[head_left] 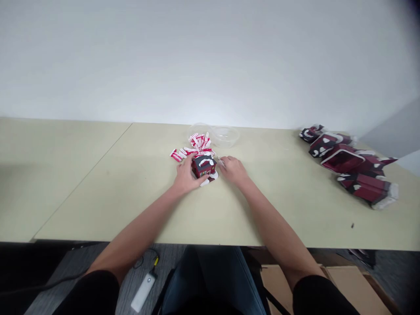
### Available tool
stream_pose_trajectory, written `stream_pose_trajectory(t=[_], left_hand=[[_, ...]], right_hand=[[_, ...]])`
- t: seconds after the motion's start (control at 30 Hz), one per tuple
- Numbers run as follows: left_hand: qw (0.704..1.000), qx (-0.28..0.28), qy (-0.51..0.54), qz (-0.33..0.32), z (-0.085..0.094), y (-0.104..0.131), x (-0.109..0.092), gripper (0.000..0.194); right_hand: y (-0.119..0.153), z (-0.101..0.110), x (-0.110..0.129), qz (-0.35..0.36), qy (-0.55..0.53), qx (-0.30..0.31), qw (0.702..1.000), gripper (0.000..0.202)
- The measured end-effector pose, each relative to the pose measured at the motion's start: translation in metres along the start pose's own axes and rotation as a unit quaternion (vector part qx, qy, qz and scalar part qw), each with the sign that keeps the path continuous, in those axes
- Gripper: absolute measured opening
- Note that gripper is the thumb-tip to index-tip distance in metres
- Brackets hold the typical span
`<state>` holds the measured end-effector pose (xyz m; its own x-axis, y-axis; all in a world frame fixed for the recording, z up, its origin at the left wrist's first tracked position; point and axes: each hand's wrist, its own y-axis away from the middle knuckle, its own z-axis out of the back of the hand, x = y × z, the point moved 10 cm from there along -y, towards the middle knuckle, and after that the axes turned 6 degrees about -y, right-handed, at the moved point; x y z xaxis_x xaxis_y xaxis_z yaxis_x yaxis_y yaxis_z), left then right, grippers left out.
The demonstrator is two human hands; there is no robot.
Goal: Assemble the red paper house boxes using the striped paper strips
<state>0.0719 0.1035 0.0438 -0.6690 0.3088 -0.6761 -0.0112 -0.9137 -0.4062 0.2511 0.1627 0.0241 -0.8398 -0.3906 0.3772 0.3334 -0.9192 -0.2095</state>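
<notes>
A small dark red model house [204,166] with a black, white-patched roof stands on the table in front of me. My left hand [185,176] is wrapped round its left side, with the thumb along the front. Just right of the house, my right hand [232,169] has its fingers pinched together on a small whitish piece [221,162], too small to name. A white-edged base piece [211,178] shows at the house's front right corner. Behind the house lies a heap of red-and-white striped pieces [199,141].
Clear plastic containers [226,136] lie behind the striped heap. Several dark red and black folded house-shaped pieces [343,159] are piled at the table's [131,197] right. A tiny dark bit [352,225] lies near the front right edge. Cardboard boxes [278,284] are below.
</notes>
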Motion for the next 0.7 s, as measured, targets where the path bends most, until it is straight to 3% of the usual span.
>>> stream_pose_trajectory(t=[0.13,0.23,0.33,0.47,0.57,0.7], left_hand=[[0.999,0.028,-0.018,-0.01,-0.002,-0.002,0.003,0.086],[1.0,0.015,0.004,-0.019,0.001,-0.005,0.005,0.082],[1.0,0.0,0.024,-0.015,0.003,-0.005,0.007,0.079],[0.999,-0.007,0.036,-0.003,0.006,-0.005,0.009,0.079],[0.999,-0.016,0.035,0.005,0.008,-0.006,0.009,0.078],[0.999,-0.012,0.037,0.038,0.007,-0.006,0.013,0.078]], right_hand=[[0.005,-0.009,0.0,0.02,-0.114,0.04,0.992,0.05],[0.009,-0.012,-0.004,0.017,-0.21,0.092,0.973,0.059],[0.014,-0.011,-0.003,0.023,-0.238,0.132,0.962,0.068],[0.019,-0.013,0.001,0.037,-0.244,0.186,0.951,0.053],[0.019,-0.014,0.0,0.027,-0.239,0.182,0.953,0.04],[0.016,-0.011,0.001,0.034,-0.214,0.141,0.966,0.044]])
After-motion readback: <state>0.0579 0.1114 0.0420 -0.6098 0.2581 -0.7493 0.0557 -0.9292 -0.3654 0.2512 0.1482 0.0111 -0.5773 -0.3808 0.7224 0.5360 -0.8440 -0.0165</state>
